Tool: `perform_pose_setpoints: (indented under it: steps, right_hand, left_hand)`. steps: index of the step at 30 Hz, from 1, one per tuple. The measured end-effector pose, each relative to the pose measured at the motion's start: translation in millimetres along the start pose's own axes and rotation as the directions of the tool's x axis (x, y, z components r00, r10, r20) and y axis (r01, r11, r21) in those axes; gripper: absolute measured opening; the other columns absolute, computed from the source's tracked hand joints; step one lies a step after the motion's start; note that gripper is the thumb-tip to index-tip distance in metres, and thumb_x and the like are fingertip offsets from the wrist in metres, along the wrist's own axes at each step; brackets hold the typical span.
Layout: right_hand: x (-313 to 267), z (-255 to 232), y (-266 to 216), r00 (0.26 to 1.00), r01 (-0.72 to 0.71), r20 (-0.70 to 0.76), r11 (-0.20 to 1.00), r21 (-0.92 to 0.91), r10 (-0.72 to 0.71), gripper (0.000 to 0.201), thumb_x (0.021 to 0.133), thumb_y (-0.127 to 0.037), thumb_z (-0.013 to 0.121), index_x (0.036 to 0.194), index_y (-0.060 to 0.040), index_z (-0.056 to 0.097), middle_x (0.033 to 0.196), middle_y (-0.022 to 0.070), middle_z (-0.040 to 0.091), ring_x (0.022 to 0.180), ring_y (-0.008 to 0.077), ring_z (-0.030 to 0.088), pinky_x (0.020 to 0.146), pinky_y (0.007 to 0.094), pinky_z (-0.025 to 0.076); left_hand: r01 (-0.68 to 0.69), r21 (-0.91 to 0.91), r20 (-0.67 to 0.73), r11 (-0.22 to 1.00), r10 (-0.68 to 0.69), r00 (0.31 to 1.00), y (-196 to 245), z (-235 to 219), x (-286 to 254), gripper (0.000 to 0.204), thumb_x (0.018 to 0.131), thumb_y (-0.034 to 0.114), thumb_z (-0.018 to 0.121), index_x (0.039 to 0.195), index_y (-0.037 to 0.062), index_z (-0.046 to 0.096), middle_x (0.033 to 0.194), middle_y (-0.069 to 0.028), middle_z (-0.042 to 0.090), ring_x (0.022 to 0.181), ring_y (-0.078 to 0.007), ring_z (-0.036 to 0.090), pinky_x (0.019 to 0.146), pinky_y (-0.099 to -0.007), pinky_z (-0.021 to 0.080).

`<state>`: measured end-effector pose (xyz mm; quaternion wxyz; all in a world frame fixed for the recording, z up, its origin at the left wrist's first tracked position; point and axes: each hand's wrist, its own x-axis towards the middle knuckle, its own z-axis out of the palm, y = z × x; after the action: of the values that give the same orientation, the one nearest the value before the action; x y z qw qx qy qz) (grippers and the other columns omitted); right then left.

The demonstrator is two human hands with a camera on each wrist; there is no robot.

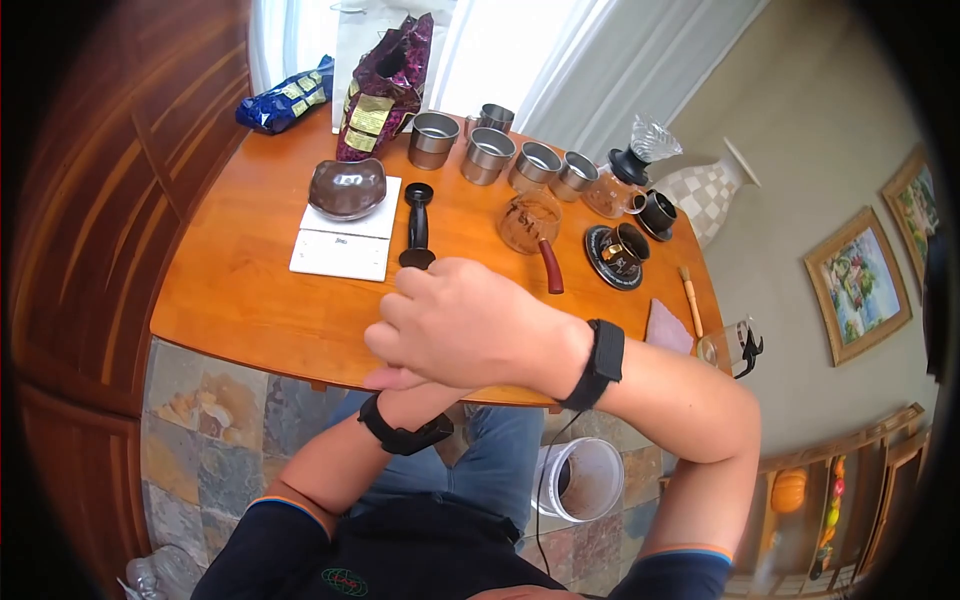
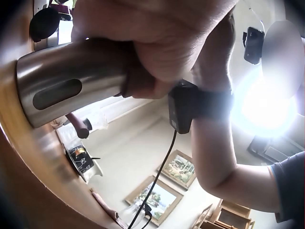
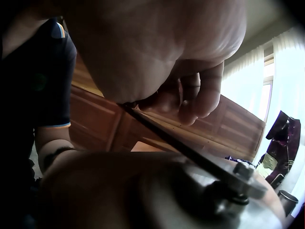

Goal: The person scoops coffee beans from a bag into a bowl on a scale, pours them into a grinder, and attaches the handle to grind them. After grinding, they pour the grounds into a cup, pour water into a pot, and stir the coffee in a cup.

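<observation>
A metal hand coffee grinder [image 2: 66,81] with an oblong slot in its side has its base end at the wooden table [image 2: 52,171] in the left wrist view. My left hand [image 2: 128,21] is wrapped around its upper body; in the head view that hand is mostly hidden. Over it lies my right hand [image 1: 455,320], fingers curled, at the outer end of the grinder's crank handle [image 3: 183,149]. The right wrist view shows the crank running from under the palm to the grinder's top. A black-handled tamper-like tool [image 1: 418,225] lies just beyond my hands.
A white scale [image 1: 340,255] bears a dark bowl [image 1: 347,190]. Several metal cups [image 1: 489,158] line the back beside a purple bag [image 1: 385,90]. Right of my hands are a red-handled pot of brown powder [image 1: 530,222] and a cup on a saucer [image 1: 625,250]. A white bucket [image 1: 600,480] stands below.
</observation>
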<state>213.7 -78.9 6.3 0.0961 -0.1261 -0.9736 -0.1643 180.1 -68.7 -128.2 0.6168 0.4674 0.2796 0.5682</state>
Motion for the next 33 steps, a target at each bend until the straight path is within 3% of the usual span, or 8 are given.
perform_pose_setpoints:
  steps: [9, 10, 11, 12, 14, 24, 28, 33]
  right_hand:
    - [4.7, 2.3, 33.5, 0.997, -0.076, 0.021, 0.996, -0.047, 0.077, 0.042, 0.093, -0.051, 0.064, 0.078, -0.0128, 0.057, 0.068, 0.002, 0.061, 0.068, 0.0213, 0.065, 0.057, 0.0354, 0.052]
    - [4.6, 3.8, 36.8, 0.997, -0.078, 0.02, 0.996, -0.048, 0.079, 0.042, 0.093, -0.051, 0.064, 0.078, -0.0128, 0.057, 0.068, 0.002, 0.061, 0.068, 0.0213, 0.065, 0.057, 0.0354, 0.052]
    - [4.0, 6.5, 40.9, 0.995, -0.099, -0.003, 0.994, -0.039, 0.099, 0.043, 0.094, -0.052, 0.063, 0.079, -0.0124, 0.057, 0.067, 0.0024, 0.06, 0.067, 0.0221, 0.066, 0.057, 0.0359, 0.052]
    - [4.0, 9.1, 45.2, 0.993, -0.118, -0.026, 0.993, -0.031, 0.117, 0.043, 0.095, -0.052, 0.063, 0.079, -0.012, 0.058, 0.066, 0.0028, 0.06, 0.066, 0.0229, 0.066, 0.056, 0.0364, 0.052]
    - [0.1, 11.5, 56.3, 0.986, -0.162, -0.029, 0.986, -0.04, 0.161, 0.043, 0.095, -0.052, 0.063, 0.08, -0.0118, 0.058, 0.066, 0.0032, 0.061, 0.066, 0.0234, 0.066, 0.056, 0.0369, 0.052]
    - [-45.6, 10.9, 83.7, 0.873, -0.484, 0.043, 0.875, -0.027, 0.485, 0.041, 0.101, -0.045, 0.059, 0.081, -0.0088, 0.059, 0.068, 0.0109, 0.065, 0.066, 0.0326, 0.065, 0.057, 0.0439, 0.049]
    - [-92.8, 19.9, 87.5, 0.839, -0.542, 0.047, 0.84, -0.002, 0.542, 0.04, 0.102, -0.042, 0.059, 0.081, -0.0081, 0.059, 0.067, 0.012, 0.064, 0.065, 0.0355, 0.064, 0.057, 0.0449, 0.049]
    - [-123.4, 8.0, 42.9, 0.614, -0.789, -0.019, 0.613, -0.035, 0.789, 0.04, 0.101, -0.038, 0.061, 0.077, -0.0061, 0.059, 0.067, 0.0155, 0.063, 0.064, 0.0378, 0.063, 0.056, 0.0463, 0.048]
  left_hand:
    - [0.012, -0.303, -0.028, 0.953, -0.022, 0.999, -27.5, 3.0, -5.9, 0.045, 0.078, 0.013, 0.08, 0.119, 0.0036, 0.065, 0.12, -0.0186, 0.067, 0.108, -0.0265, 0.067, 0.09, -0.04, 0.052]
    - [-0.26, 0.082, -0.021, 0.962, 0.262, 0.965, 12.7, -0.1, -13.2, 0.042, 0.077, 0.013, 0.079, 0.116, 0.003, 0.066, 0.115, -0.0174, 0.069, 0.103, -0.0274, 0.068, 0.087, -0.0407, 0.053]
    - [-0.489, 0.437, 0.091, 0.755, 0.504, 0.859, 36.2, -2.2, -17.9, 0.039, 0.077, 0.013, 0.078, 0.113, 0.0025, 0.067, 0.109, -0.0161, 0.072, 0.099, -0.0283, 0.07, 0.085, -0.0414, 0.053]
    - [-0.49, 0.438, 0.09, 0.754, 0.505, 0.858, 39.6, -3.3, -18.8, 0.039, 0.077, 0.013, 0.078, 0.113, 0.0025, 0.067, 0.109, -0.0161, 0.072, 0.099, -0.0283, 0.07, 0.085, -0.0414, 0.053]
    - [-0.203, 0.48, 0.11, 0.854, 0.171, 0.979, 44.4, -5.5, -20.2, 0.034, 0.078, 0.018, 0.084, 0.104, 0.0011, 0.071, 0.089, -0.0065, 0.075, 0.089, -0.0228, 0.073, 0.082, -0.0386, 0.056]
    - [-0.259, 0.514, 0.075, 0.818, 0.258, 0.963, 47.1, 1.1, -29.9, 0.029, 0.073, 0.012, 0.08, 0.094, 0.0014, 0.064, 0.075, -0.0154, 0.071, 0.073, -0.0322, 0.072, 0.068, -0.0391, 0.056]
    - [-0.183, 0.504, 0.007, 0.844, 0.208, 0.978, 46.6, -8.5, -33.4, 0.035, 0.075, 0.015, 0.083, 0.101, 0.0025, 0.064, 0.08, -0.0129, 0.071, 0.074, -0.0232, 0.072, 0.07, -0.0359, 0.056]
    - [-0.155, 0.509, -0.006, 0.847, 0.184, 0.983, 46.2, -7.1, -33.3, 0.034, 0.075, 0.014, 0.083, 0.1, 0.0023, 0.064, 0.081, -0.0145, 0.071, 0.075, -0.0241, 0.073, 0.07, -0.0354, 0.056]
